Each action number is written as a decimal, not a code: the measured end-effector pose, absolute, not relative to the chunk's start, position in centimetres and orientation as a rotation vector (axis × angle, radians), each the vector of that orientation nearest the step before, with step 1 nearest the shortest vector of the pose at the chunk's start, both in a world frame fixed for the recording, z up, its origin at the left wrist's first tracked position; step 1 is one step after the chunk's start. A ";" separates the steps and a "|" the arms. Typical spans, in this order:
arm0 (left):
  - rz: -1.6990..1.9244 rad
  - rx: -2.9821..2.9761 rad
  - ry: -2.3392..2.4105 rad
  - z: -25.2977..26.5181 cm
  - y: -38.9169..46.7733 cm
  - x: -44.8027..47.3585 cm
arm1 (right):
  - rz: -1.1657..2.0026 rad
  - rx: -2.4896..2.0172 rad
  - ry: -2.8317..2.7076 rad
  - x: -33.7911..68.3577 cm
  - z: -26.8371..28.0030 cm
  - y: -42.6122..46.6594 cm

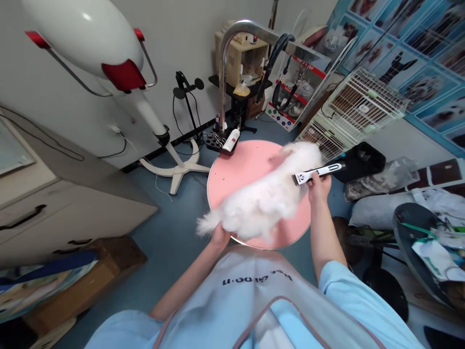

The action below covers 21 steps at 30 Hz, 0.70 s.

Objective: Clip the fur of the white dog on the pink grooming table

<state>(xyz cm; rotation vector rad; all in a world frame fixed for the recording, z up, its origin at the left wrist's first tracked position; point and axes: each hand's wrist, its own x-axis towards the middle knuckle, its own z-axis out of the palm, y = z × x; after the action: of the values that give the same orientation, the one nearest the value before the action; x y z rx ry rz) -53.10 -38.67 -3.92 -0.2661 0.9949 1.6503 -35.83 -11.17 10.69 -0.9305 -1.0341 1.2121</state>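
White dog (257, 198) on pink table (240, 167), clipper (324, 170) in right hand (319, 186)
Dog's long axis: tail (207, 224) at 8 o'clock, head (307, 152) at 2 o'clock; right hand grips clipper, blade end (297, 179) toward 9 o'clock; left hand (220, 237) at hindquarters (234, 218), finger closure cannot be told

the right hand (319, 186) holds clippers (318, 171) over a white dog (259, 198)
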 end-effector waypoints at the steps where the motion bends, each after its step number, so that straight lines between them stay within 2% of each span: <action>1: 1.668 -0.275 1.014 -3.7 -38.7 -53.1 | 1.238 -0.969 -1.025 -35.6 10.5 -10.3; 4: 1.664 -0.271 1.024 -3.3 -39.1 -53.3 | 1.340 -0.947 -1.114 -36.2 9.9 -12.1; 12: 1.584 -0.302 0.935 -2.8 -41.3 -55.1 | 1.445 -0.618 -1.679 -38.5 10.0 -28.7; 15: 1.533 -0.367 0.907 -2.7 -42.3 -55.9 | 1.402 -0.621 -1.804 -37.8 10.8 -28.7; 18: 1.470 -0.345 0.897 -3.0 -43.1 -56.4 | 1.067 -0.795 -1.467 -37.9 12.1 -25.3; 21: 1.421 -0.282 0.888 -3.9 -43.5 -56.7 | 1.059 -0.866 -1.432 -39.3 12.8 -24.3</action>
<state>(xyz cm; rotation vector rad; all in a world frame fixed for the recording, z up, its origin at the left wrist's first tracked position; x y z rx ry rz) -56.72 -43.50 -3.89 -0.2823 0.8878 1.4210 -39.32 -24.28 12.78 -0.8658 -1.4325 1.0595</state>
